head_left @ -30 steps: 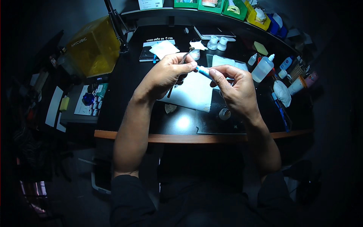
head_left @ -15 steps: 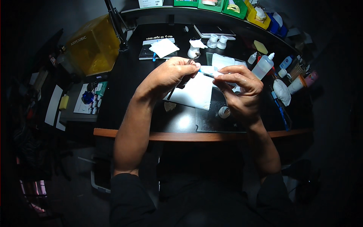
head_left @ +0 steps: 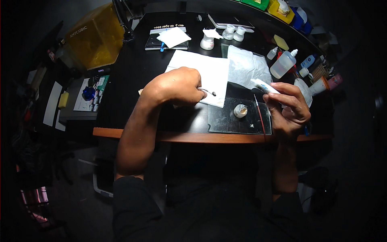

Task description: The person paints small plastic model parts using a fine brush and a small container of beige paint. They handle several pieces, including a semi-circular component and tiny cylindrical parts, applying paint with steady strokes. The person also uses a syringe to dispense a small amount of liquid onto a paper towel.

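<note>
My left hand (head_left: 177, 86) is closed, palm turned down, over the white paper sheet (head_left: 209, 66). From its fingers juts a slim metal instrument (head_left: 206, 90) with a curved shaft and a small dark tip; the rest is hidden in the fist. My right hand (head_left: 292, 105) pinches a small white tube with blue markings (head_left: 264, 86) between thumb and fingers, above the right side of the desk. Left of that hand, a thin red-handled brush (head_left: 260, 115) lies across the dark glass slab (head_left: 221, 121), beside a small open jar (head_left: 240, 111).
Crumpled translucent paper (head_left: 246, 66) lies behind the slab. White jars (head_left: 207, 40) and a tooth shade row (head_left: 169, 27) stand farther back. A squeeze bottle (head_left: 283, 64) and other supplies crowd the right side; a yellow box (head_left: 96, 38) stands far left. The wooden desk edge (head_left: 193, 137) runs nearest me.
My hands have parted from where they met over the paper. The right moved right and nearer with the white tube; the left turned palm down and lowered with the instrument. The view shifted slightly.
</note>
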The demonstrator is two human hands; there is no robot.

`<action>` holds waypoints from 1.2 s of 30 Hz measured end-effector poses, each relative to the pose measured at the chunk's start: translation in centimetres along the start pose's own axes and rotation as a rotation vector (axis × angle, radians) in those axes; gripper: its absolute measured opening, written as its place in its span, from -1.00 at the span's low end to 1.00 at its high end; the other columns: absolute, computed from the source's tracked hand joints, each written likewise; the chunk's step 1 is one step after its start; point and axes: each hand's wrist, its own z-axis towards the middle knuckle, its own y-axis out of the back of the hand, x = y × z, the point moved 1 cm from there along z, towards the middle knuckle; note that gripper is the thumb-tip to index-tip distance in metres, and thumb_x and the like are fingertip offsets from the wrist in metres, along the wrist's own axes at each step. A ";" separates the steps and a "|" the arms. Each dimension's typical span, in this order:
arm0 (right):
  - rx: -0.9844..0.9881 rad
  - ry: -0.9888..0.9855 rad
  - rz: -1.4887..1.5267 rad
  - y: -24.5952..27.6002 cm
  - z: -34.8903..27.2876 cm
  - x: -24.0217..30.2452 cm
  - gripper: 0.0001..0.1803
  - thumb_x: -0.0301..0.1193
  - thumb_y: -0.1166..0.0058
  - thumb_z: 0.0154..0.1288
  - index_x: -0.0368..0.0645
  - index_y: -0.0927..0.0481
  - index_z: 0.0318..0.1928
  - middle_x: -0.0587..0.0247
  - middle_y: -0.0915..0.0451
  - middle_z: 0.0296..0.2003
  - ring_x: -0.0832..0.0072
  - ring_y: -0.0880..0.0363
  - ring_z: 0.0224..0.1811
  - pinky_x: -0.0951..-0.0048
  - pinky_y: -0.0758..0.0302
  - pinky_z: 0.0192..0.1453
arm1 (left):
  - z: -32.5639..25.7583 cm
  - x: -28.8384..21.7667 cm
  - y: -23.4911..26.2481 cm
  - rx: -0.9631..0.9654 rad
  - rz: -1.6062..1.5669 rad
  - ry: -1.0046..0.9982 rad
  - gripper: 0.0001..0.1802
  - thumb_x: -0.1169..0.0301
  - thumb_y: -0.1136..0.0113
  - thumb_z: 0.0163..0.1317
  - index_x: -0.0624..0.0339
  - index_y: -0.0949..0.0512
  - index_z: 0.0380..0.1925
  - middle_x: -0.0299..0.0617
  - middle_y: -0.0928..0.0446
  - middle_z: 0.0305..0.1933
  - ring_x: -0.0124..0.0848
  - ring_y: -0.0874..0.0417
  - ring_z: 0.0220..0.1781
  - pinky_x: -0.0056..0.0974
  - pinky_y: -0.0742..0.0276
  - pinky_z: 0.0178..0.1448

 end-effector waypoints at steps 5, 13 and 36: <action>-0.064 -0.066 -0.029 2.6 -0.9 0.2 -0.76 -0.73 -0.46 0.21 -0.22 -0.80 -0.14 0.07 -0.73 -0.04 0.44 -0.73 -0.03 0.47 -0.67 0.08 | 0.5 -0.5 -1.1 0.076 0.182 0.025 -0.62 0.24 -0.43 0.26 0.47 -0.78 -0.31 0.17 -0.74 -0.45 -0.09 -0.81 -0.39 -0.09 -0.73 -0.18; -0.094 -0.307 0.097 3.7 -1.8 -0.3 -0.76 -0.70 -0.35 0.36 -0.28 -0.75 0.01 0.09 -0.73 -0.03 0.52 -0.73 -0.03 0.59 -0.65 0.01 | 0.0 -1.7 -1.3 0.131 0.242 0.096 -0.52 0.14 -0.55 0.17 0.48 -0.77 -0.28 0.21 -0.77 -0.33 -0.06 -0.85 -0.24 -0.10 -0.76 -0.05; -0.282 -0.532 0.407 -7.7 -5.2 5.4 -0.76 -0.29 -0.17 0.64 -0.21 -0.53 0.02 0.31 -0.55 -0.20 0.70 -0.48 -0.21 0.55 -0.46 -0.15 | -4.9 -0.4 -3.2 -0.165 -1.294 -0.222 -0.45 0.17 0.20 0.69 0.41 -0.60 0.27 -0.47 -0.31 -0.46 -0.63 -0.22 -0.48 -0.42 -0.19 -0.37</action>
